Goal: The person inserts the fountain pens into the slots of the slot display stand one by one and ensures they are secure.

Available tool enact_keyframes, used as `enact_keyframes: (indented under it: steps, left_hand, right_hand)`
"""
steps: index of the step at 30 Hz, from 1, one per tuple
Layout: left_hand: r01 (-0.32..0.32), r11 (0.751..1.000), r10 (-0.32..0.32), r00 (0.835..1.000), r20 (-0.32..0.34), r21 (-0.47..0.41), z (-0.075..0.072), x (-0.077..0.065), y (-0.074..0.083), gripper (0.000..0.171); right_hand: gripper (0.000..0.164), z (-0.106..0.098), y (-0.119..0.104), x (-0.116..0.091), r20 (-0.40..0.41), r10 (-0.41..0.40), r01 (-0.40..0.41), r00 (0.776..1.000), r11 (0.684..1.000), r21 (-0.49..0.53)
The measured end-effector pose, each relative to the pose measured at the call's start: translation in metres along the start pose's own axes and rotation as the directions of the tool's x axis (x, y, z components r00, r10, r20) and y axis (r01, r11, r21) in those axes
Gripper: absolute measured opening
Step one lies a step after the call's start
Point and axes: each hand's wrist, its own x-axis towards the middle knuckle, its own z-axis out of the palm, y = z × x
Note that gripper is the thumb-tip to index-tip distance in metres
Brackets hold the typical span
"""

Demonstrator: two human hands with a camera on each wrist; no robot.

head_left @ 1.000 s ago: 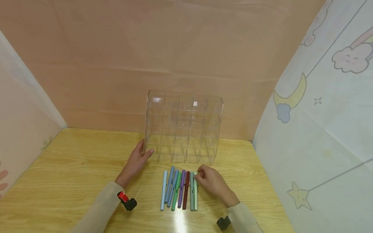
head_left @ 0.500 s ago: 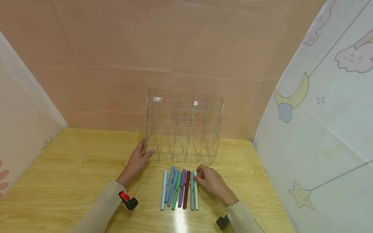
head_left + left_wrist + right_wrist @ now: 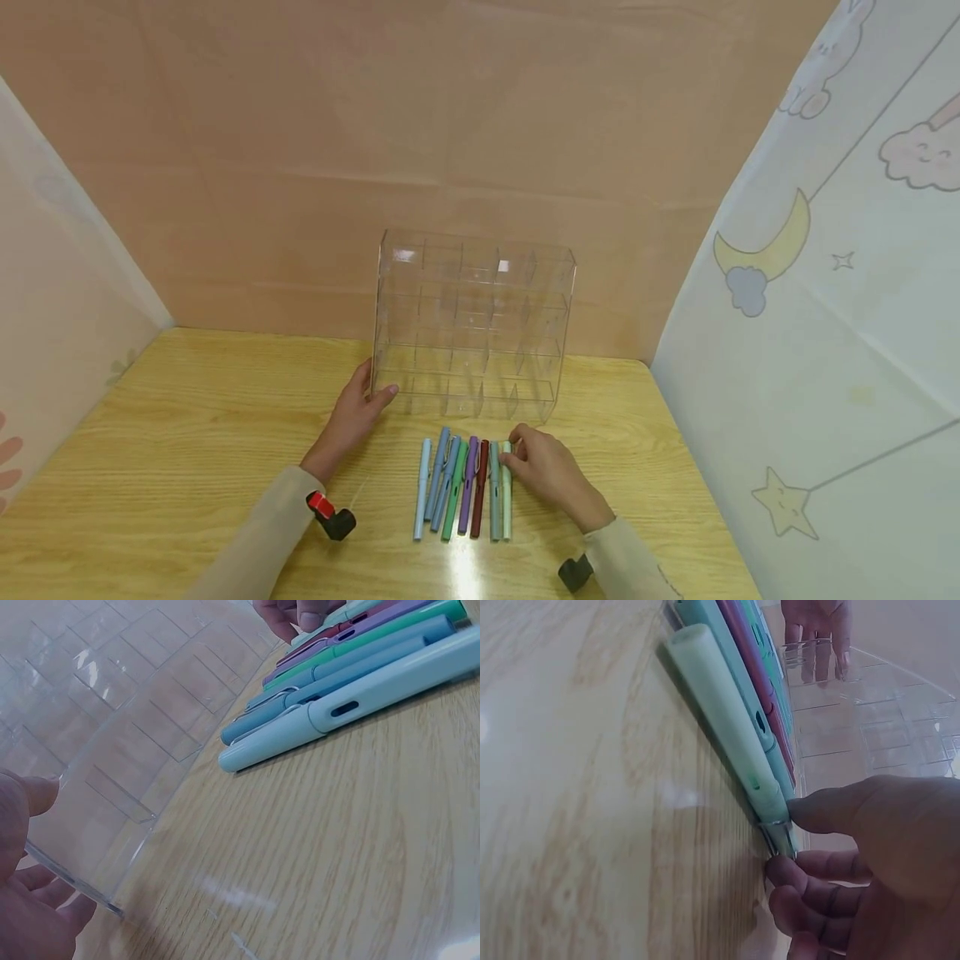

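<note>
Seen from the head, the right hand (image 3: 551, 471) pinches the pale green pen (image 3: 507, 504) at the 3 o'clock end of the pen row (image 3: 467, 492), long axis 12-to-6, capped end toward 12. The left hand (image 3: 354, 417) grips the clear rack (image 3: 468, 358) at 8 o'clock.

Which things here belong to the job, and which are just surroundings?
In the job:
pale green pen, pinched by the right hand
seven other pens
clear divided rack, gripped by the left hand

Surroundings:
wooden table
tan backdrop
patterned sheet
</note>
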Motion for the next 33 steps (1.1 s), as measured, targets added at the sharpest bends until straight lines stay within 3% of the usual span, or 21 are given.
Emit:
enact_keyframes:
  steps: [7, 17, 33]
  left_hand:
    - [0.01, 1.0, -0.01, 1.0, 0.001, 0.01, -0.0005, -0.0007, 0.0009, 0.077]
    - [0.009, 1.0, -0.009, 1.0, 0.012, -0.001, -0.0002, -0.0003, -0.0006, 0.076]
    - [0.008, 1.0, -0.008, 1.0, 0.01, 0.009, -0.0003, -0.0033, 0.0015, 0.077]
  right_hand:
    - [0.026, -0.0009, -0.0045, 0.0024, -0.021, 0.061, -0.062, 0.998, 0.997, -0.038]
    - [0.019, 0.0038, -0.0079, 0.0087, -0.095, 0.086, -0.095, 0.992, 0.991, -0.092]
    - [0.016, -0.0036, -0.0045, 0.0065, -0.063, 0.125, -0.129, 0.99, 0.99, -0.063]
